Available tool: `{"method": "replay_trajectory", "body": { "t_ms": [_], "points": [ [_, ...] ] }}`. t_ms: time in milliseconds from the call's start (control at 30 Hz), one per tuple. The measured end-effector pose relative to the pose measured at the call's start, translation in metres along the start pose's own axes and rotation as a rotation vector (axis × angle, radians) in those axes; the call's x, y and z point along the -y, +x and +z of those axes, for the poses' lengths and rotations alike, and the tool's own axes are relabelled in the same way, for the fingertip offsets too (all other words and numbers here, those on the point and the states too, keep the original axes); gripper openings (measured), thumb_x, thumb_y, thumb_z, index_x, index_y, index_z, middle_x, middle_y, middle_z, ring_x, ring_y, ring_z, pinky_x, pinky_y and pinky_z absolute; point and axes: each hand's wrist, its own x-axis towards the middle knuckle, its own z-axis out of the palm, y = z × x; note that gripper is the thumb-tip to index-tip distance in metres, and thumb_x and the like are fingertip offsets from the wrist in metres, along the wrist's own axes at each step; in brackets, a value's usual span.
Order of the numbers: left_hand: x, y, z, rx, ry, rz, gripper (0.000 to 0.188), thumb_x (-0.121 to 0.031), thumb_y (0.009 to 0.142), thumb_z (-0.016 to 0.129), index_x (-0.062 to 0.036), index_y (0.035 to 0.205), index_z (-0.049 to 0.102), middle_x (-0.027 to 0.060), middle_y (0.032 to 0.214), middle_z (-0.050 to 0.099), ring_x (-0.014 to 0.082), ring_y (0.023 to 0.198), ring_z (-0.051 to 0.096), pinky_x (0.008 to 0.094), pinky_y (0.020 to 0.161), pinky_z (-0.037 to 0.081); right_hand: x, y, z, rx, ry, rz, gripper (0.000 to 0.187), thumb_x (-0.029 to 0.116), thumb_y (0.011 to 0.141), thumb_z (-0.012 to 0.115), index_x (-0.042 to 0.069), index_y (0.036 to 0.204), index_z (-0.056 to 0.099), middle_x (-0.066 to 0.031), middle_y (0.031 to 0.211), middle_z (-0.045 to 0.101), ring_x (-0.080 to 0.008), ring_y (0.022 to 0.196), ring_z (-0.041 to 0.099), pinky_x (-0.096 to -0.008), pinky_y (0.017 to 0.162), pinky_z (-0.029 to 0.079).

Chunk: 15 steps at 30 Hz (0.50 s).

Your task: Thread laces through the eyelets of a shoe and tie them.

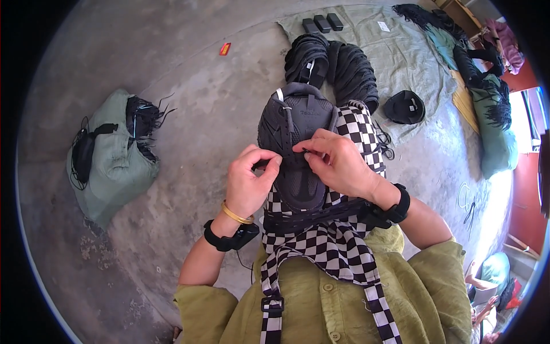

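Observation:
A dark grey shoe upper (301, 192) lies across my lap on the black-and-white checked apron (321, 246), its heel opening away from me. My left hand (250, 174) is closed in a pinch at the left side of the lacing area; what sits between thumb and forefinger is too dark to make out. Over the shoe's tongue, my right hand (339, 162) pinches a short black shoelace end (305, 151) near the eyelets. Lace runs through the upper eyelets (288, 117). A bundle of black laces (312, 218) hangs across my waist.
Beyond the shoe, two curved stacks of dark uppers (352, 74) rest by a green sheet (395, 63) bearing three black blocks (322, 23). A single black upper (405, 107) lies right. Green sacks with black laces stand left (109, 166) and right (497, 143). Another person (487, 286) sits lower right.

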Motion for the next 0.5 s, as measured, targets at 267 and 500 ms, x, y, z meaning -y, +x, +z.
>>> {"method": "replay_trajectory", "body": {
  "t_ms": [267, 500],
  "points": [
    [0.004, -0.002, 0.014, -0.166, 0.246, 0.256, 0.007, 0.001, 0.083, 0.074, 0.0001, 0.089, 0.070, 0.0075, 0.081, 0.060, 0.0197, 0.072, 0.060, 0.0306, 0.067, 0.047, -0.002, 0.003, -0.003, 0.038, -0.038, -0.057, 0.025, 0.003, 0.087, 0.061, 0.005, 0.108, 0.075, -0.0134, 0.094, 0.066, -0.0313, 0.083, 0.068, -0.0384, 0.074, 0.054],
    [-0.006, 0.012, 0.002, 0.012, 0.685, 0.638, 0.027, 0.002, 0.069, 0.077, -0.0024, 0.094, 0.068, 0.0100, 0.093, 0.062, 0.0306, 0.094, 0.062, 0.0400, 0.079, 0.049, -0.004, 0.000, 0.000, 0.035, -0.029, -0.088, 0.028, -0.004, 0.088, 0.062, 0.004, 0.113, 0.074, -0.0101, 0.091, 0.062, -0.0227, 0.073, 0.063, -0.0326, 0.066, 0.051]
  ]
}}
